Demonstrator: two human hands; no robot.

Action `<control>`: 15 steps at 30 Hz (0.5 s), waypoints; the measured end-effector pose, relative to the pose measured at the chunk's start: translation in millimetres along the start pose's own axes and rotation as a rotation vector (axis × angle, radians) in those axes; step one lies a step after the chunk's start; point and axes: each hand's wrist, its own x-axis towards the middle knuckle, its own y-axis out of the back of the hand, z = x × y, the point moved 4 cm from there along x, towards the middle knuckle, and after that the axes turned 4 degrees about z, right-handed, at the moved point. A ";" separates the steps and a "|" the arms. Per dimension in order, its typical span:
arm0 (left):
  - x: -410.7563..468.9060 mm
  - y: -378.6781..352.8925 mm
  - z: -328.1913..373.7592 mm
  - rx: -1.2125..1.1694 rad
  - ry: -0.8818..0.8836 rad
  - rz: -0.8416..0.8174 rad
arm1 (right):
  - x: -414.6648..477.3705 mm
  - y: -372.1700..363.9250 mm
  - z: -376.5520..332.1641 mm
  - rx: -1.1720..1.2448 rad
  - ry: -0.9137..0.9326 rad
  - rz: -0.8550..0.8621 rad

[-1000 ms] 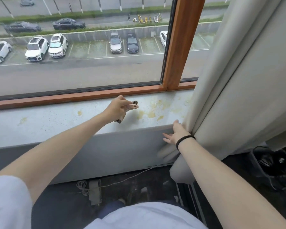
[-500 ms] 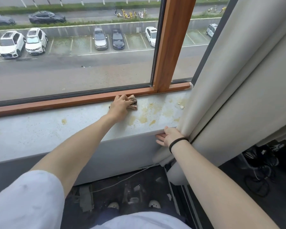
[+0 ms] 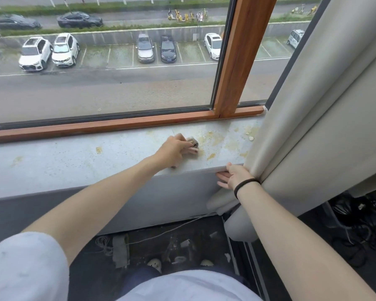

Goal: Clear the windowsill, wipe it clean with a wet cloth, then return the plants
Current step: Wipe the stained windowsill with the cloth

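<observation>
Head view | our left hand [image 3: 174, 148] clutches cloth [image 3: 193, 144] on windowsill [image 3: 74, 157], right end | right hand [image 3: 232, 175] flat, fingers straight, against front edge

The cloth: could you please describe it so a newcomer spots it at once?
Follow the wooden window post down to the grey windowsill. Left of its foot, the left hand grips the cloth, a bunched wad. Unlike the flat yellow stains beside it, it is dark-and-white patterned.

Your cloth [image 3: 193, 144] is mostly hidden under your left hand [image 3: 174, 151]; only a blurred, patterned bit shows by the fingertips. Windowsill [image 3: 74, 161]: right end hidden behind the curtain [image 3: 313, 127], left end cut off at frame edge. Whitish bits [image 3: 251, 138] nr its back-right corner: too small to ID.
</observation>
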 end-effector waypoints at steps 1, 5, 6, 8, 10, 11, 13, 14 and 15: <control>-8.6 -10.1 9.1 0.009 -0.063 -0.024 | 0.9 0.6 -0.1 -0.002 0.001 -0.002; -32.0 -15.4 22.7 -0.111 -0.137 0.018 | 1.3 1.3 -1.6 -0.030 0.002 -0.014; -31.4 -8.3 16.7 -0.159 -0.082 0.031 | 0.8 1.9 -2.0 -0.032 0.000 -0.013; -26.7 3.3 -1.0 -0.245 -0.007 0.037 | 0.4 3.3 -2.6 -0.040 0.004 -0.016; -30.0 3.8 -9.2 -0.222 0.028 0.034 | -1.0 4.4 -2.7 -0.047 0.011 -0.023; -35.7 -0.2 -5.7 -0.134 0.014 0.044 | -1.0 4.4 -2.6 -0.049 0.014 -0.025; -50.6 -15.7 10.0 -0.040 -0.064 0.020 | 0.2 5.4 -2.4 -0.048 0.019 -0.037; -57.6 -23.8 21.0 -0.035 -0.110 -0.035 | 0.5 5.9 -2.3 -0.053 0.022 -0.046; -61.9 -27.7 27.3 -0.044 -0.133 -0.066 | 0.5 6.4 -2.1 -0.053 0.022 -0.052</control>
